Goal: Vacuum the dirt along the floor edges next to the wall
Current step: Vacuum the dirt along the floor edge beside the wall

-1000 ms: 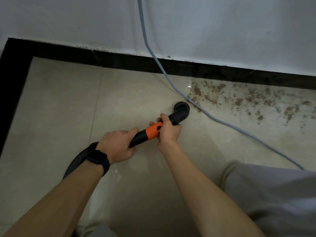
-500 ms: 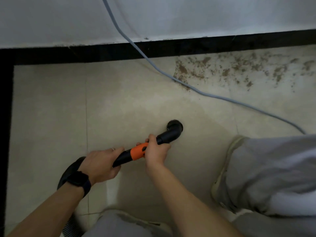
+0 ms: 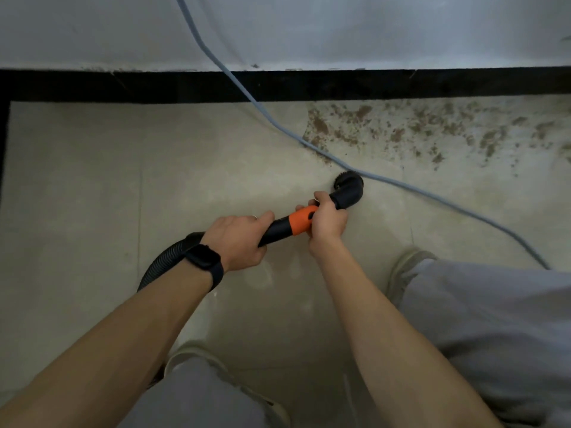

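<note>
Both hands hold a black vacuum hose with an orange collar (image 3: 299, 223). My left hand (image 3: 238, 242) grips the black tube just behind the collar; a dark watch sits on that wrist. My right hand (image 3: 327, 222) wraps the front of the collar. The curved black nozzle (image 3: 348, 188) with its round brush head points down at the tile, right beside the grey cable. Brown dirt (image 3: 401, 128) is scattered over the tile along the black floor edge (image 3: 278, 86) under the white wall (image 3: 309, 29), up and right of the nozzle.
A grey cable (image 3: 411, 188) runs from the wall down across the floor to the right, passing just past the nozzle. The ribbed black hose (image 3: 163, 261) curves back under my left arm. My grey trouser legs and light shoes (image 3: 404, 267) are at the bottom and right.
The nozzle and both hands have moved up and right towards the cable and the dirt patch. The view has shifted, so more wall shows at the top.
</note>
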